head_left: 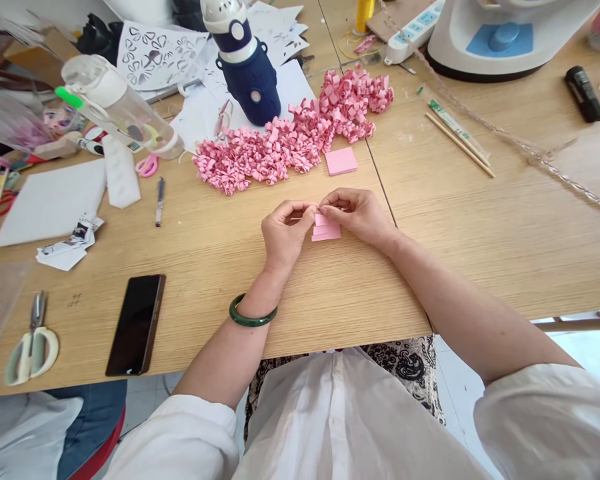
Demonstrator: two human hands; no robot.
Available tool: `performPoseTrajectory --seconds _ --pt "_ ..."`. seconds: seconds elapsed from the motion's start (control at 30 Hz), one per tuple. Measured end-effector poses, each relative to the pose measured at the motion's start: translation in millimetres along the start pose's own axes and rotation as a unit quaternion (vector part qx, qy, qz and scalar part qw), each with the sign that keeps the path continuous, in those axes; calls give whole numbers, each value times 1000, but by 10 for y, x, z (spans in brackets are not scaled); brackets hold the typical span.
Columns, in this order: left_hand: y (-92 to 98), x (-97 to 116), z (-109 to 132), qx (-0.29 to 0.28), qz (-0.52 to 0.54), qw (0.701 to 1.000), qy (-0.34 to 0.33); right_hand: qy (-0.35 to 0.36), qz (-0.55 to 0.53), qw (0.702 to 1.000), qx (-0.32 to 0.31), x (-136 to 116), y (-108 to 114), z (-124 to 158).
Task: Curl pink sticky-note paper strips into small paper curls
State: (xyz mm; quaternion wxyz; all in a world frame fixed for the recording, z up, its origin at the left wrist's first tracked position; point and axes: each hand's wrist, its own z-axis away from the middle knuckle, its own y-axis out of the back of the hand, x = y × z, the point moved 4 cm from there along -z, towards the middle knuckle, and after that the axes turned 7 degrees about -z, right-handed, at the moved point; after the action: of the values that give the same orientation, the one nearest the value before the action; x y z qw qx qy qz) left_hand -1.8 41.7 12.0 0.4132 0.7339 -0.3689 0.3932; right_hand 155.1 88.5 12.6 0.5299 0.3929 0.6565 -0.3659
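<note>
My left hand (284, 232) and my right hand (356, 212) meet over the wooden table (205, 267), both pinching a small stack of pink paper strips (326, 229) between fingertips. A green bangle (253, 315) circles my left wrist. Just beyond my hands lies a pink square of paper (341, 161), and behind it a long heap of curled pink paper pieces (290, 133).
A black phone (136, 325) and pale-handled scissors (31, 343) lie at the near left. A pen (159, 200), white sheets (50, 200), a clear bottle (120, 110) and a navy bottle (247, 67) stand further back. Sticks (459, 133), a power strip (413, 30), an iron (505, 37) sit right.
</note>
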Motion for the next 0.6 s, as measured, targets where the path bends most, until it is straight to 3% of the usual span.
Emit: performPoseTrajectory --seconds 0.2,0.47,0.6 --pt "32 96 10 20 -63 997 -33 30 42 999 2 -55 -16 30" --pt "59 297 33 43 -163 968 -184 60 65 996 -1 -81 -24 49" --pt "52 309 35 47 -229 947 -222 59 75 995 0 -84 -29 53"
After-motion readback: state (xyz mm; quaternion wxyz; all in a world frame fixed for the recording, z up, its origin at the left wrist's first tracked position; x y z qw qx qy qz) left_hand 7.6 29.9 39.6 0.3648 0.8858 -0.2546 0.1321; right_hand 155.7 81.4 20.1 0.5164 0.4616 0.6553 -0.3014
